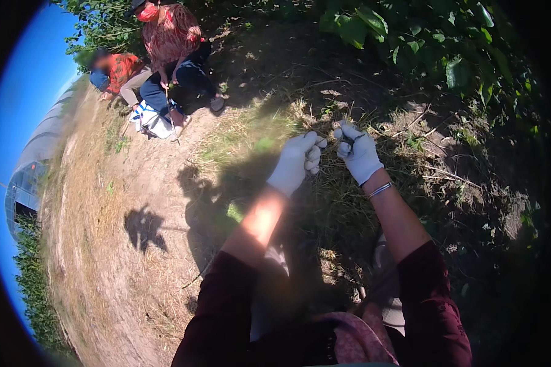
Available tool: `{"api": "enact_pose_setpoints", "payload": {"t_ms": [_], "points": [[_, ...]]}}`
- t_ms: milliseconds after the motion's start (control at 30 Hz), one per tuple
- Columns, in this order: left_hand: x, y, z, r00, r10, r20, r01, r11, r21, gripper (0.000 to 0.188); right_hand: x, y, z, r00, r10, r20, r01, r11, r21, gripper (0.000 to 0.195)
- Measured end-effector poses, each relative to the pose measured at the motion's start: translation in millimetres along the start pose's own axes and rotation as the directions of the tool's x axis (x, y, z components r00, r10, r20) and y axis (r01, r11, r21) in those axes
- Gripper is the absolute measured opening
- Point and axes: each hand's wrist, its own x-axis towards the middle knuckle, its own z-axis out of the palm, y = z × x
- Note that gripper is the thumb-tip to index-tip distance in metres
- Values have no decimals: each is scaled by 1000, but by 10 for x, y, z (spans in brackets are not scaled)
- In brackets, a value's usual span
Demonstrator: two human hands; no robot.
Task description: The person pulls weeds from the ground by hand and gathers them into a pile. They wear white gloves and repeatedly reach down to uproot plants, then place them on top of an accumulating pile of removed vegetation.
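Observation:
Both my hands wear white gloves and are raised in front of me above dry and green grass [275, 121]. My left hand [296, 158] has its fingers curled, with thumb and fingertips drawn together towards the right hand. Whether a thin stem lies between those fingertips is too fine to tell. A short gap separates it from my right hand [356, 151], whose fingers are bent around a small dark-green plant piece [359, 138]. A silvery bracelet [379, 190] circles my right wrist.
Leafy bushes [413, 41] border the shaded ground on the right. Two people crouch at upper left; the nearer person [172, 41] holds a thin stick [169, 112] beside a white bag [154, 121]. A dirt path [115, 192] runs along the left, past a plastic-covered greenhouse [36, 151].

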Motion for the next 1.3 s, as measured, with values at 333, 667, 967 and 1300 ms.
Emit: {"api": "enact_pose_setpoints", "payload": {"t_ms": [333,667,967,1300], "points": [[0,-12,-102,946,323,24,-148,367,918,26,-145,-136,201,985,-168,39,172,967,-190,11],[47,-98,-215,891,452,39,-341,611,714,19,-211,-135,244,981,-162,107,182,959,-217,18],[42,-67,-77,930,367,22,-243,569,786,21,-149,66,126,988,-24,153,53,981,-187,15],[9,-33,-148,963,160,216,-267,489,830,29,-232,-2,309,992,-102,77,125,911,-393,19]]}}
